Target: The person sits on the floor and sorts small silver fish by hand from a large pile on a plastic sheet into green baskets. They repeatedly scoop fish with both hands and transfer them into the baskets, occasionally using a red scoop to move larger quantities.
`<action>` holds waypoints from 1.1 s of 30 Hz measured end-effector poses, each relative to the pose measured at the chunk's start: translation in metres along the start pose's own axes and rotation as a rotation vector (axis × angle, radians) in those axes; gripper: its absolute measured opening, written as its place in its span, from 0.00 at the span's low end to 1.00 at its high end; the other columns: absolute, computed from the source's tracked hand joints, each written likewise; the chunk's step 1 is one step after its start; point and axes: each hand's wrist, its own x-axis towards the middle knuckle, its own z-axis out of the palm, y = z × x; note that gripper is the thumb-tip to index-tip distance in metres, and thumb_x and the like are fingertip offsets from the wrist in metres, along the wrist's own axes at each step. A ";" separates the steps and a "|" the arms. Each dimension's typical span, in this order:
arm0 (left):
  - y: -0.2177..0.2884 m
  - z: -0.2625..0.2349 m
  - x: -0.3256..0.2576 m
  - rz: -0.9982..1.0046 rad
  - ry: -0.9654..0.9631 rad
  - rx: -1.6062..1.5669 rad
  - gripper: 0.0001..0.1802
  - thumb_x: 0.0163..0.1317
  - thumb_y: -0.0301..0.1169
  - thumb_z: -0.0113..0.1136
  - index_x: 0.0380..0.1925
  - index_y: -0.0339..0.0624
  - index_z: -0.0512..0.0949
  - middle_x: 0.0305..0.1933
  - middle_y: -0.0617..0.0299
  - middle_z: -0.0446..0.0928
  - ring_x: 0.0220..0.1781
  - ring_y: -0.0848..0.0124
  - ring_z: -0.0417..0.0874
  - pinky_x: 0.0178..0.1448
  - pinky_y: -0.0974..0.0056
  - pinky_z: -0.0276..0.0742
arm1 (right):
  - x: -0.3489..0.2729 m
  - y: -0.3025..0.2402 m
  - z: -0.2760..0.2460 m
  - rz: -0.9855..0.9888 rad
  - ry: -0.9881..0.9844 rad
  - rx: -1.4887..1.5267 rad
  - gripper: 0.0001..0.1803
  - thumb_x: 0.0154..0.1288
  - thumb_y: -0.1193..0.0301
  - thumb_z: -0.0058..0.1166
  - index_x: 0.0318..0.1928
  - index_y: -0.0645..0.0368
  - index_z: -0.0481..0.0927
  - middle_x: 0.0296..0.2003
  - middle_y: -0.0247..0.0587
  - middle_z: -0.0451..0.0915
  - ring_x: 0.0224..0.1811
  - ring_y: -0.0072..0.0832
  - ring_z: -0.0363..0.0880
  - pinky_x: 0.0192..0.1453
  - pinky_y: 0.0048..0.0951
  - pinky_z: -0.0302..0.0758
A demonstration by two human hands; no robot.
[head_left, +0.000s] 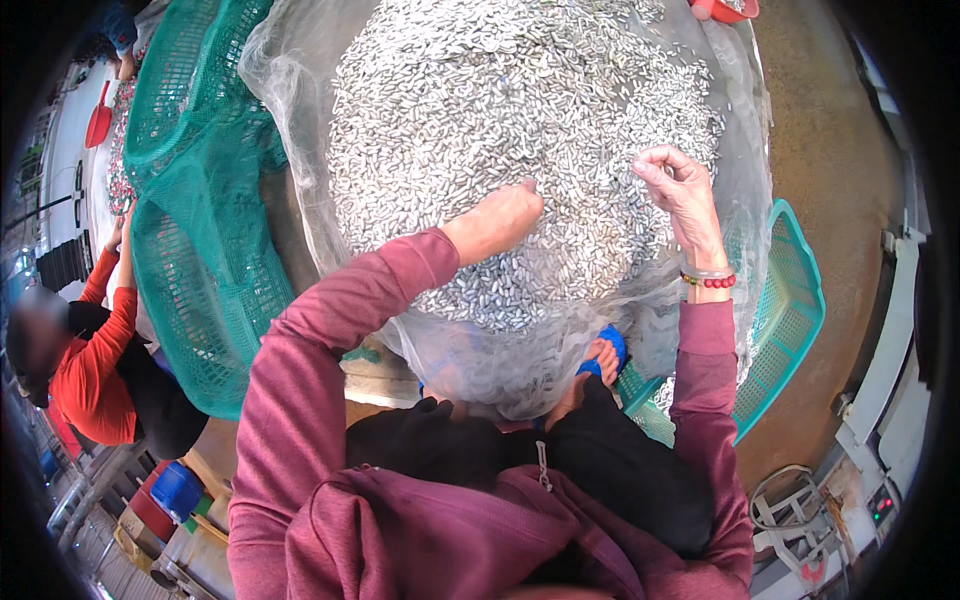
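Observation:
A wide heap of small, silvery, oblong pieces (pixel 480 110) lies spread on a pale mesh net (pixel 300 130) in front of me. Over the near middle of the heap is my left hand (pixel 500 218), its fingers curled closed and pointing down at the pieces. Whatever it may hold is hidden. My right hand (pixel 685 195) is raised above the heap's right edge, with thumb and forefinger pinched together. Anything between those fingertips is too small to name. A red beaded bracelet and a pale bangle circle the right wrist.
Green baskets draped with green netting (pixel 205 230) stand at the left. A teal basket (pixel 795 320) is beside my right forearm. A red scoop (pixel 725 10) lies at the far right. Another person in an orange top (pixel 95 385) works at the left, near another red scoop (pixel 98 122).

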 end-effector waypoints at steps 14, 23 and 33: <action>-0.001 -0.073 0.013 -0.448 -0.291 -1.581 0.09 0.69 0.33 0.54 0.40 0.38 0.76 0.32 0.67 0.73 0.24 0.83 0.67 0.21 0.80 0.62 | 0.021 0.054 0.003 -0.221 -0.033 -0.909 0.12 0.65 0.68 0.55 0.49 0.52 0.79 0.22 0.35 0.79 0.26 0.32 0.78 0.31 0.29 0.72; 0.005 -0.058 0.012 -0.475 -0.141 -2.059 0.08 0.66 0.27 0.45 0.34 0.32 0.71 0.37 0.55 0.70 0.30 0.75 0.69 0.22 0.76 0.64 | 0.016 0.054 0.015 -0.343 0.054 -0.533 0.11 0.67 0.67 0.52 0.42 0.62 0.80 0.32 0.42 0.83 0.38 0.37 0.84 0.40 0.35 0.79; 0.078 -0.113 0.017 0.132 0.075 -0.491 0.11 0.64 0.30 0.51 0.39 0.33 0.77 0.37 0.56 0.76 0.39 0.60 0.79 0.46 0.62 0.75 | -0.009 0.075 0.057 0.228 -0.476 1.488 0.28 0.59 0.74 0.41 0.62 0.69 0.66 0.57 0.52 0.73 0.61 0.43 0.72 0.70 0.47 0.64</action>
